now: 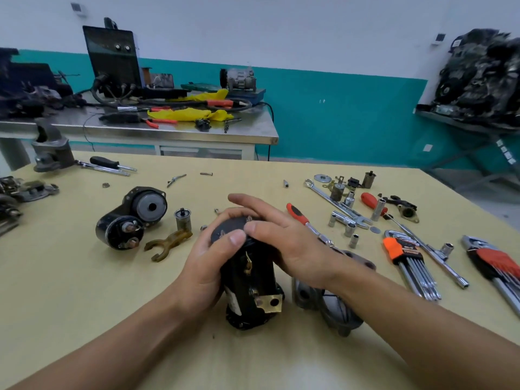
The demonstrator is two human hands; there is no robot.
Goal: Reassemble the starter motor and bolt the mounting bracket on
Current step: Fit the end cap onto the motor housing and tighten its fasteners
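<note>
On the table (84, 291), 2 hands (205, 266) around 1 motor body (250, 288)

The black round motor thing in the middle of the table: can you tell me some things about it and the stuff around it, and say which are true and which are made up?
1. Both hands are on the black cylindrical motor body. True: the left hand grips its side and the right hand lies over its top end.
2. The motor body lies flat on the yellow-beige table. False: it stands on end, slightly tilted.
3. The brown forked lever lies to the left of the hands. True.
4. The red-and-black-handled ratchet is in the right hand. False: it lies on the table beside that hand.
5. The orange-holdered set of hex keys sits left of the motor body. False: it is on the right.
</note>
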